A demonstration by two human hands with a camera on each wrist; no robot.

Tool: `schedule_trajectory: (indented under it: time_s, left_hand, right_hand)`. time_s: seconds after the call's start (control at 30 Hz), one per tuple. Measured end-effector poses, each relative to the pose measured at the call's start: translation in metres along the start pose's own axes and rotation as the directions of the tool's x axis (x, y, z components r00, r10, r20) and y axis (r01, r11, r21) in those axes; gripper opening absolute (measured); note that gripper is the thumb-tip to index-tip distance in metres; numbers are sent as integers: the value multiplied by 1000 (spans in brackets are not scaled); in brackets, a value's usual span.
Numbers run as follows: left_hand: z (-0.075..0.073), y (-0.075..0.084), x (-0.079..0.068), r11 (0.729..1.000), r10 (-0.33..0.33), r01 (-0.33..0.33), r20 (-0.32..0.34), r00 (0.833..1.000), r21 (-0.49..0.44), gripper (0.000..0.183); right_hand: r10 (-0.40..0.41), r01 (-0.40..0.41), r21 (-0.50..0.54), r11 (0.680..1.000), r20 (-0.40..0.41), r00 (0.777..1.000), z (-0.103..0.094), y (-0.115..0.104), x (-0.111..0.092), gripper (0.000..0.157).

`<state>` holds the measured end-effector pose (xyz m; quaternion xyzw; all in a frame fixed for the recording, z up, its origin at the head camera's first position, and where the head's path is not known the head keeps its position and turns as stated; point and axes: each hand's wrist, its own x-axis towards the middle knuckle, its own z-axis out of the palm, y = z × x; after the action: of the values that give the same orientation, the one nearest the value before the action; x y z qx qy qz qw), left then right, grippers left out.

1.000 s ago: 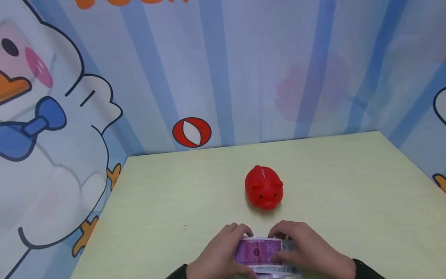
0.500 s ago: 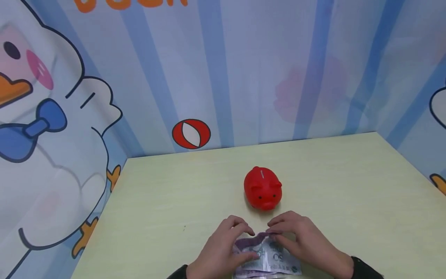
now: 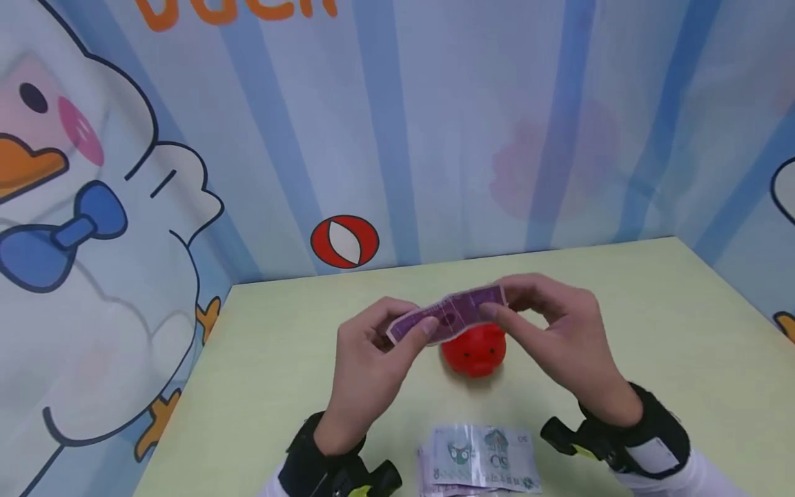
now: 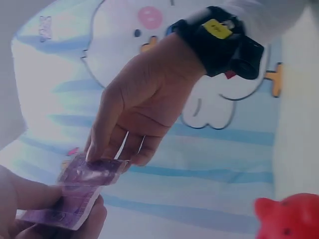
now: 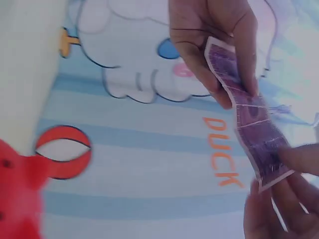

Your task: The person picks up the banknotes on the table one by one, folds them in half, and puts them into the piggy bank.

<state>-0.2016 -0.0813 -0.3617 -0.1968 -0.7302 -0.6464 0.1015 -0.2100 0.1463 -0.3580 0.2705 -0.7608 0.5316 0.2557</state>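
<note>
Red piggy bank: contents hidden | left grip + right grip: both pinching purple banknote

Soft light fills the head view, while wrist views look hazy (the right one blurs the red pig).

Looks like a small staged booth or play corner, hard to tell which: walled by a blue-striped backdrop printed with a cartoon duck, a red-and-white beach ball and orange "DUCK" lettering, fitted close round a pale tabletop
</note>
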Motion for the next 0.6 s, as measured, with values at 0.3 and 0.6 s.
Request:
schedule_trajectory:
  time_s: [0.3, 0.6]
  left_hand:
    - [7, 24, 27, 984, 54, -81, -172, 984, -157, 22]
    - [13, 26, 19, 973, 75, -81, -36, 997, -218, 14]
  right_hand:
    - [-376, 344, -161, 925, -269, 887, 7, -38, 33, 43]
    - [-307, 306, -48, 951, -7, 952, 12, -32, 26, 37]
